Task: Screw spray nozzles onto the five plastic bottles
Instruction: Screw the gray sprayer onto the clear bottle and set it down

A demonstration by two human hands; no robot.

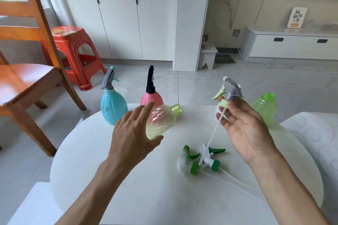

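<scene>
**Yellow bottle in one hand, grey nozzle in the other**

The left hand [134,133] grasps the clear yellowish bottle [161,121] round its body, lifted above the white counter [128,188] and tilted so its open threaded neck points up and to the right. To the right of that bottle, the right hand [245,128] is turned palm up; its grip pinches the grey spray nozzle [230,93] at its pale green collar, thumb and fingertips closed on it, with the dip tube hanging down across the fingers. Behind the yellowish bottle stand a blue bottle [113,106] with a grey nozzle and a pink bottle [151,97] with a black nozzle, both upright. Further right of the yellowish bottle, beyond the right hand, a green bottle [264,107] stands uncapped. In front of the yellowish bottle, two green and white nozzles [203,159] lie on the counter, touching each other.
</scene>
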